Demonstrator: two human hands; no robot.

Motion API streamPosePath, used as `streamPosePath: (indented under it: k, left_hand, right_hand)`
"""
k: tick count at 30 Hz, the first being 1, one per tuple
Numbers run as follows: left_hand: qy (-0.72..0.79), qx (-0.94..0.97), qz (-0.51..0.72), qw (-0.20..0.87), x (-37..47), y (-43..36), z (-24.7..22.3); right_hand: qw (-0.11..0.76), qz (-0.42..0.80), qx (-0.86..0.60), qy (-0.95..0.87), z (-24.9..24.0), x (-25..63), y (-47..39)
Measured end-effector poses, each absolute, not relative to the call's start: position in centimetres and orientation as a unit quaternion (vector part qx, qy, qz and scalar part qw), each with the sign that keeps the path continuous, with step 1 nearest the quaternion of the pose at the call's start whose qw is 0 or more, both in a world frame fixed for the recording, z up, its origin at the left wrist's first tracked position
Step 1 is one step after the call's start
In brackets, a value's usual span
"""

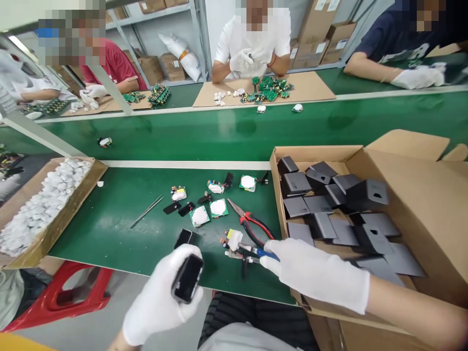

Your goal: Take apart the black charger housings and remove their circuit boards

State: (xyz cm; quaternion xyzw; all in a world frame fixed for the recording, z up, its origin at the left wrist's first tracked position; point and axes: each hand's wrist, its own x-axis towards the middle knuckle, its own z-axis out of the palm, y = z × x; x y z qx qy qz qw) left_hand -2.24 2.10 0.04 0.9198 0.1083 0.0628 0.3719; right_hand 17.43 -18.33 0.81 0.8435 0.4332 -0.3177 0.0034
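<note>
My left hand [164, 292], in a white glove, is closed around a black plastic casing [187, 279] with its open end facing up. Just beyond it on the table lies a second black casing [184, 237]. My gloved right hand [307, 268] grips blue-handled pliers [266, 254], their jaws against a small circuit board assembly [234, 240] with white and yellow parts. I cannot tell whether the jaws clamp it. Red-and-black needle-nose pliers [252, 222] lie behind. Further back are circuit boards with white pads [218, 208] and small black pieces [171, 207].
Metal tweezers [146, 212] lie on the green table [120, 195]. A carton [278, 195] of dark grey casings stands right; a box of white pieces [47, 204] stands left. Beyond the conveyor [175, 134], a co-worker in white [252, 44] handles small parts. A red stool [69, 292] is below.
</note>
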Motion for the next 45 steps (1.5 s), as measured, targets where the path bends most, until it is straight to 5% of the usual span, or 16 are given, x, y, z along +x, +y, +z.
streamPosePath:
  k: [11, 18, 27, 38, 45]
  left_hand:
    - [0.183, 0.488, 0.076, 0.85, -1.2, -5.0, -7.9]
    - [0.198, 0.492, 0.122, 0.839, -2.1, -5.4, -8.3]
    - [0.188, 0.528, 0.117, 0.82, -6.1, -5.5, -7.0]
    - [0.233, 0.423, 0.185, 0.856, -7.5, -4.4, -8.4]
    - [0.266, 0.308, 0.178, 0.896, -3.8, -2.8, -7.7]
  right_hand:
    - [0.109, -0.167, 0.86, 0.47, 3.0, 16.9, -17.5]
    - [0.144, -0.022, 0.904, 0.403, 5.7, 16.1, -20.0]
    - [0.079, -0.036, 0.938, 0.336, -2.4, 14.4, -12.4]
    - [-0.083, 0.019, 0.963, 0.257, -6.6, 8.0, -16.1]
    - [-0.264, 0.031, 0.928, 0.261, -7.4, 9.1, -15.6]
